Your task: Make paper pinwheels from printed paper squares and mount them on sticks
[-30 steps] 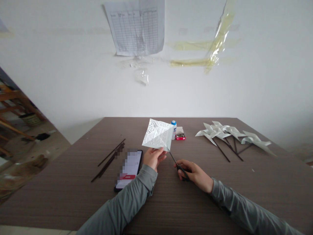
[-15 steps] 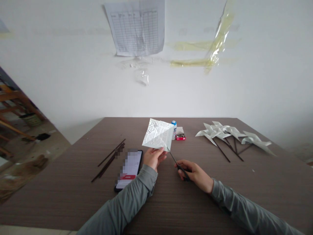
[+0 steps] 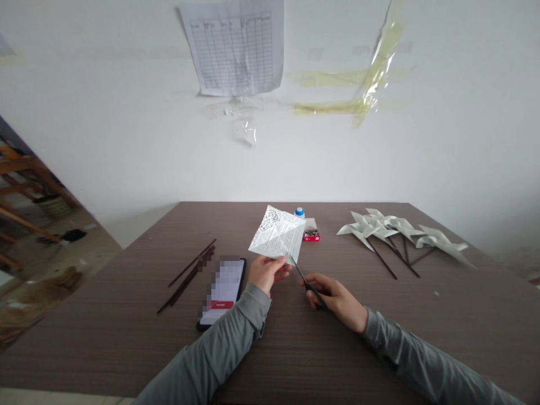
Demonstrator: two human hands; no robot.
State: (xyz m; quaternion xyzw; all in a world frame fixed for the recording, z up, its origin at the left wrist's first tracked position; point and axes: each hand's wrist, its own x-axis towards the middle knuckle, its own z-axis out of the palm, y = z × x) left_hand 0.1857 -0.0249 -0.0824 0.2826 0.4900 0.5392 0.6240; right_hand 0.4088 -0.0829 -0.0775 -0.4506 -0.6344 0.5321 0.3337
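Note:
A square sheet of printed paper (image 3: 274, 233), with a line drawing in one corner and diagonal creases, is pinched along its lower edge by my left hand (image 3: 268, 274). My right hand (image 3: 333, 298) is closed round the dark handles of a pair of scissors (image 3: 302, 275). The scissor blades reach up and left to the paper's lower right corner; how far they cut in is too small to tell. Behind the paper stands a bottle with a blue cap (image 3: 299, 212), partly hidden. Beside it lies a small red open box (image 3: 311, 236) with tiny items inside.
Several paper pinwheels (image 3: 375, 225) on dark sticks lie at the right of the brown table (image 3: 126, 337). A phone (image 3: 223, 292) rests by my left forearm, with several dark sticks (image 3: 188, 278) left of it. A white wall rises behind the table.
My left hand has shifted the paper slightly right and turned it a little, so it covers more of the bottle. My right hand and the scissors have hardly moved.

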